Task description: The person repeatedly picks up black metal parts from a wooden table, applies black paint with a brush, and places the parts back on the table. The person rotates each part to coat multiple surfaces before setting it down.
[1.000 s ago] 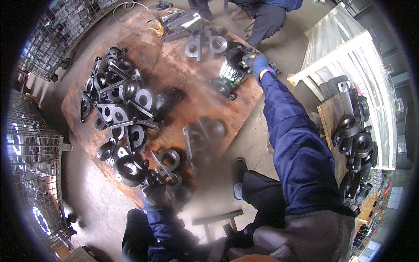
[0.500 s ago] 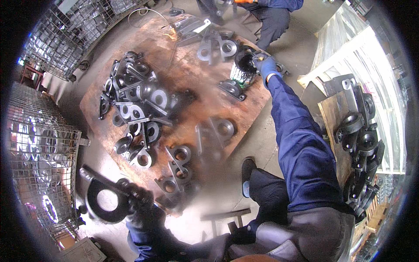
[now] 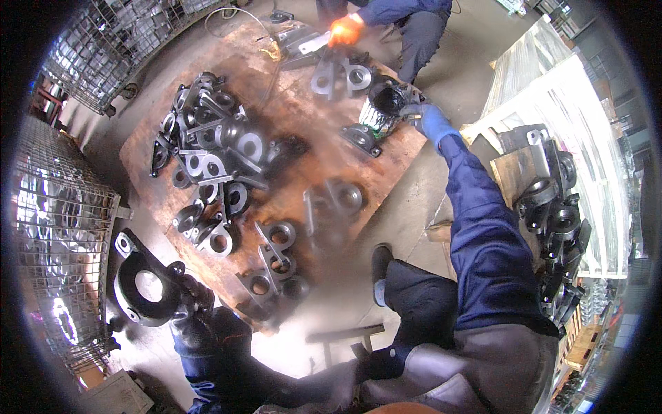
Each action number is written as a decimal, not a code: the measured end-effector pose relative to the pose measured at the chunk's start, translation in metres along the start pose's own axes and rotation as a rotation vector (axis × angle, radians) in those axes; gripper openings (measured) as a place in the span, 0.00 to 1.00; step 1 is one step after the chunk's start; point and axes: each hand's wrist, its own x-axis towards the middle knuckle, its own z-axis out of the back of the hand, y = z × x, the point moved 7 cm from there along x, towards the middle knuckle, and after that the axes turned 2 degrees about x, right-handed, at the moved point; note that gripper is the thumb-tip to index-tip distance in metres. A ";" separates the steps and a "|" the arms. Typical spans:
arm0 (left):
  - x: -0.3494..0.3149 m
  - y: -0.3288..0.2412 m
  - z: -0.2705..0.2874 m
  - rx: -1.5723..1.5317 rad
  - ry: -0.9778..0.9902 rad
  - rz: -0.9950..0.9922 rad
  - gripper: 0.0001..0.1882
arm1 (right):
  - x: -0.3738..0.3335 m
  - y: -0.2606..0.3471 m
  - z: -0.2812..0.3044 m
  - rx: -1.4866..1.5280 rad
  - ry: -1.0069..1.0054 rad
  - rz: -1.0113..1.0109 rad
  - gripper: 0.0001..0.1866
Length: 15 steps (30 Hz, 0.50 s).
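At the lower left, my left hand (image 3: pixel 198 301) in a dark glove grips a black metal bracket (image 3: pixel 126 293) with a large round hole and a bolt hole at its upper end. The bracket is held up off the table's near left side. My right arm reaches far forward, and my right hand (image 3: pixel 433 124) in a blue glove is closed at the rim of an open bucket (image 3: pixel 372 119). The bucket is dark inside, with black streaks down its pale side. What the right fingers hold is hidden. Another black bracket (image 3: pixel 360 140) lies against the bucket's near side.
A heap of black brackets (image 3: pixel 214 131) covers the left of the rusty tabletop (image 3: pixel 289 190); several more lie near its front edge. More brackets (image 3: pixel 562 221) are stacked at right. Wire cages (image 3: pixel 65 186) stand left. Across the table is another person's orange-gloved hand (image 3: pixel 347 31).
My left hand and its bracket have moved slightly left and up, the bracket turning a little. My right hand has drawn slightly back and right. The other person's orange glove has come over the table's far edge.
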 end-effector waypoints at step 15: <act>0.017 0.007 0.001 -0.004 0.182 0.036 0.20 | -0.040 -0.046 -0.049 1.489 -0.501 -0.678 0.19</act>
